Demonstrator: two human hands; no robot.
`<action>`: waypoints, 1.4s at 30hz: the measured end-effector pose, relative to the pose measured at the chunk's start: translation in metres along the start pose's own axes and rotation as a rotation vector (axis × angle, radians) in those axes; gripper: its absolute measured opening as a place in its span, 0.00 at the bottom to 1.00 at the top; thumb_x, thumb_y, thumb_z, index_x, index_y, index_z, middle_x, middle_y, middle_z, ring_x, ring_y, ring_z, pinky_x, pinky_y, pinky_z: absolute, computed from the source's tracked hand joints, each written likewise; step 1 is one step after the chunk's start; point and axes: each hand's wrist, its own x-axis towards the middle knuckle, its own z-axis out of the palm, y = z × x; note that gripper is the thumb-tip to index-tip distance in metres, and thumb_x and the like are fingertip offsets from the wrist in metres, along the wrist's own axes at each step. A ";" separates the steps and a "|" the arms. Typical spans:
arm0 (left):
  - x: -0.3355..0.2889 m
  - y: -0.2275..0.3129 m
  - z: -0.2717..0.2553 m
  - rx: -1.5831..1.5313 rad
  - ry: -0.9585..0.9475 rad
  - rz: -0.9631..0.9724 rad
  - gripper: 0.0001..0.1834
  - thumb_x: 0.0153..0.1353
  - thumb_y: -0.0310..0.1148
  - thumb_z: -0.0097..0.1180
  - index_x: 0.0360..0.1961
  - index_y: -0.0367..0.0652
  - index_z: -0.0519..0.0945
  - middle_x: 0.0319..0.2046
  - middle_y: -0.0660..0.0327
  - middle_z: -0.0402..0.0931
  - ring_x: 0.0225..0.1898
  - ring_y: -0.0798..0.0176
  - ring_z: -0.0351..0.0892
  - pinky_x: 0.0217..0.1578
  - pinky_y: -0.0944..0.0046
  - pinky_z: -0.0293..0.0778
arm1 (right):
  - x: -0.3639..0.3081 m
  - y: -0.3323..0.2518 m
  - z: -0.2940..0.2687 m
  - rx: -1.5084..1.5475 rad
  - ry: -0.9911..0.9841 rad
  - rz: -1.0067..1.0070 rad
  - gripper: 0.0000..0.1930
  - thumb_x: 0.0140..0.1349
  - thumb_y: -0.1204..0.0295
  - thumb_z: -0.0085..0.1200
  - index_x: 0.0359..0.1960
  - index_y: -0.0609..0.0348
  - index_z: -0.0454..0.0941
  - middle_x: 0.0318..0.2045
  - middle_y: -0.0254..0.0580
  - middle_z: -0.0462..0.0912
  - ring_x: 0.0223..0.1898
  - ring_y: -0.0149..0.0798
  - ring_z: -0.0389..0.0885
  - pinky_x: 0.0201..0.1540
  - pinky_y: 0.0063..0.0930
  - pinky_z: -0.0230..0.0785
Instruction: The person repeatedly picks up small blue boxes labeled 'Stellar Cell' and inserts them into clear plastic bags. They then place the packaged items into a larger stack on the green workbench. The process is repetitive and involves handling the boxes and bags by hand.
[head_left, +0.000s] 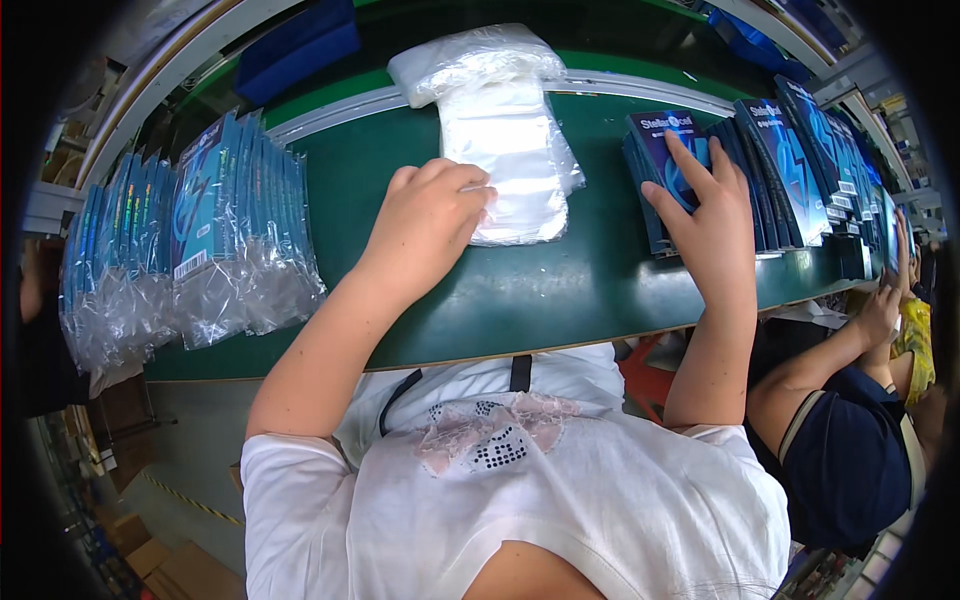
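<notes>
A stack of flat clear plastic bags lies in the middle of the green table. My left hand is at its left edge, fingers curled and pinched on the edge of a bag. To the right, my right hand rests with fingers spread over the front of a blue box. This box leans at the left end of a row of similar thin boxes. Its lower part is partly covered by my hand.
Blue boxes in clear bags stand in rows at the left. A bundled plastic wrap sits behind the bag stack. Blue bins are beyond the table's far edge. Another person's arm is at the right.
</notes>
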 end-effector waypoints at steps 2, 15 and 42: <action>0.004 0.001 -0.003 0.074 -0.093 0.016 0.10 0.52 0.25 0.57 0.37 0.44 0.82 0.40 0.63 0.77 0.43 0.58 0.74 0.48 0.59 0.65 | 0.001 -0.004 -0.008 0.059 -0.036 0.048 0.26 0.48 0.63 0.63 0.52 0.48 0.78 0.52 0.64 0.70 0.54 0.57 0.69 0.59 0.43 0.61; -0.004 0.015 -0.003 -0.302 0.197 -0.133 0.07 0.57 0.21 0.55 0.38 0.34 0.79 0.35 0.53 0.76 0.38 0.55 0.78 0.38 0.64 0.73 | -0.046 -0.037 0.024 2.175 -0.835 0.613 0.27 0.62 0.67 0.52 0.60 0.70 0.61 0.44 0.46 0.77 0.41 0.32 0.78 0.43 0.22 0.72; -0.018 0.029 -0.008 -1.290 0.177 -0.647 0.16 0.60 0.28 0.58 0.48 0.35 0.72 0.40 0.60 0.77 0.41 0.72 0.75 0.41 0.71 0.73 | -0.045 -0.080 0.029 1.737 -0.219 0.647 0.07 0.55 0.76 0.62 0.27 0.63 0.74 0.27 0.40 0.82 0.28 0.24 0.78 0.33 0.17 0.70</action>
